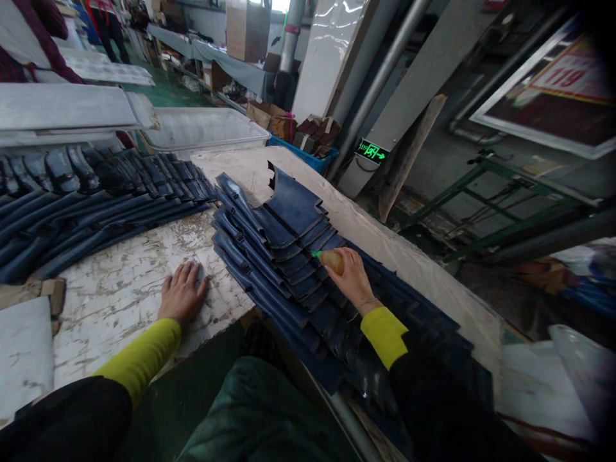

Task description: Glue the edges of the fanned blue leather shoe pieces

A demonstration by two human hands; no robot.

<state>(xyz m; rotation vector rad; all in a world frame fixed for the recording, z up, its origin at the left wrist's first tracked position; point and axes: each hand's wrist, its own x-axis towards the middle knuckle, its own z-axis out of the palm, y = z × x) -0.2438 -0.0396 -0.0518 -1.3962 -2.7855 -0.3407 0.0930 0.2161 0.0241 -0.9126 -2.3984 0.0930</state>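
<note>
1. Blue pieces [308, 295], overlapping on the counter [120, 269].
2. Gripping green-tipped tool [332, 260] in curled right hand [353, 279]; resting left hand [181, 295] flat, outspread, empty.
3. Apparently working across them; probably calls next for steady guiding.

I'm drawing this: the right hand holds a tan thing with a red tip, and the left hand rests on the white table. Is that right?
Almost: the head view shows a green tip, not red. The right hand holds the tan thing; the left hand rests on the white table.
</note>
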